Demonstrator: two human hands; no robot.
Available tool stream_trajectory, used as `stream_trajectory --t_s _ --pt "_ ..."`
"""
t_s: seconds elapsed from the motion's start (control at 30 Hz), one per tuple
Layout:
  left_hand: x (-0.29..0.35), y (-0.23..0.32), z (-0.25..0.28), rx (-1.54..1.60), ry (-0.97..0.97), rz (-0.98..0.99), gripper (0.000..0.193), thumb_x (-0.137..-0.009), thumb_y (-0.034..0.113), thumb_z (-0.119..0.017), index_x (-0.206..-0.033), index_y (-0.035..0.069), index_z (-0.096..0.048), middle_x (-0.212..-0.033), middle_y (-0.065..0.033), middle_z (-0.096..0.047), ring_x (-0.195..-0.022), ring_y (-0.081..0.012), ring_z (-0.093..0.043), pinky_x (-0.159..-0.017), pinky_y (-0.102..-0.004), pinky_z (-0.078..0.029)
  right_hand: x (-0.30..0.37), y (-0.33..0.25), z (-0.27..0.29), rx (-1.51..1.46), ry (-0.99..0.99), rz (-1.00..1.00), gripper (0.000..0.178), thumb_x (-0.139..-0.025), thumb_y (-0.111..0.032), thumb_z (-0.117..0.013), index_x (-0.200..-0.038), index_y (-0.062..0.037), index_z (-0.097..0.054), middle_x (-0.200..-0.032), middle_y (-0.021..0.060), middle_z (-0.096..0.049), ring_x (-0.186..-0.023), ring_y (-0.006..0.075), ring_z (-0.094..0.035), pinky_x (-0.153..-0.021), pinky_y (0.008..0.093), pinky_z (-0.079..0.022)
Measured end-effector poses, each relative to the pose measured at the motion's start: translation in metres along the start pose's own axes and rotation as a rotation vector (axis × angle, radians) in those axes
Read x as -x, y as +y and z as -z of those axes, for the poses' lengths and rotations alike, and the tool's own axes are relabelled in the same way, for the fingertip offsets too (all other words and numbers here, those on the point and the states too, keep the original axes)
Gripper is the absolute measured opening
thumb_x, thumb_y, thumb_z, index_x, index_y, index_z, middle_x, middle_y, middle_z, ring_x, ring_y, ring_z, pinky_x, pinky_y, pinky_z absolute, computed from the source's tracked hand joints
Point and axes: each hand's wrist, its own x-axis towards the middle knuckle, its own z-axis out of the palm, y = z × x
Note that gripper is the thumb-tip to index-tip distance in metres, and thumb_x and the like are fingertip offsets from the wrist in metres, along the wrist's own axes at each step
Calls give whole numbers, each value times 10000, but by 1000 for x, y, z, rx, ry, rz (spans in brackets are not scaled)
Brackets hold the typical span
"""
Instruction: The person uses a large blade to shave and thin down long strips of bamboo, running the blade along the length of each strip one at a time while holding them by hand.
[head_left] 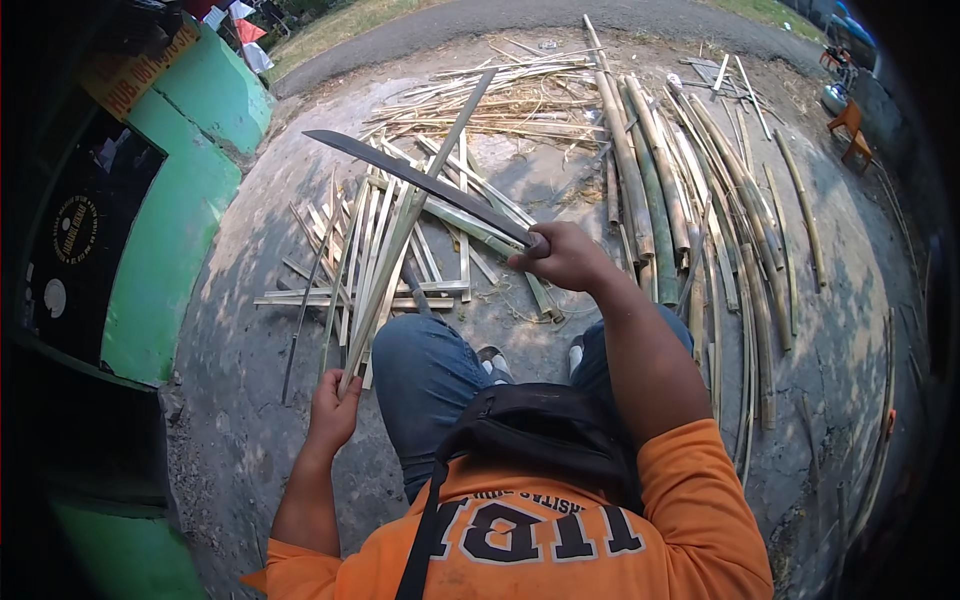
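Observation:
My right hand [562,256] is closed round the handle of a machete [420,182], whose long dark blade points to the far left. In my left hand [337,405] is the near end of a long bamboo strip [405,215], which slants up and away to the right. The blade crosses the strip around its middle; whether they touch I cannot tell. Beneath them lies a loose heap of split bamboo pieces [375,240], just beyond my left knee.
Several whole bamboo poles [655,190] lie lengthwise to the right of my legs. Thin bamboo slats [490,110] are scattered farther off, before the road [400,45]. A green wall [165,250] stands at left, and an orange chair [852,130] at far right.

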Motion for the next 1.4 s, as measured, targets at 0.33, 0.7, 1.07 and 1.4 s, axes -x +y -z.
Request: stream_trajectory --t_s 0.33,0.7,1.07,1.4 --pt "-5 11 7 133 -224 -7 405 -1057 444 -651 -1044 42 -600 -763 39 -556 -710 -67 -512 -645 -271 -428 5 -6 -6 -21 -21 49 459 -833 -383 -880 -995 23 -739 -706 109 -643 -674 182 -590 -647 385 -486" --pt "-8 54 -48 258 -193 62 354 -937 337 -804 -872 98 -550 -718 30 -518 -666 -82 -472 -598 -284 -401 6 -36 -32 331 -219 111 421 -839 -493 -813 -861 -90 -695 -757 164 -689 -805 419 -693 -701 527 -519" --pt "-28 82 -74 164 -149 -102 367 -963 319 -777 -845 96 -511 -698 21 -487 -658 -84 -435 -583 -296 -389 -8 -28 -37 332 -5 -98 249 -894 -301 -677 -986 -82 -751 -871 213 -730 -873 430 -711 -798 535 -568" --pt "-35 81 -79 -14 -104 -138 498 -918 465 -772 -873 4 -589 -738 -186 -663 -704 -390 -680 -674 -453 -528 -8 -31 -45 460 -184 -78 275 -873 -278 -593 -916 -56 -748 -896 234 -723 -897 442 -695 -838 527 -561"
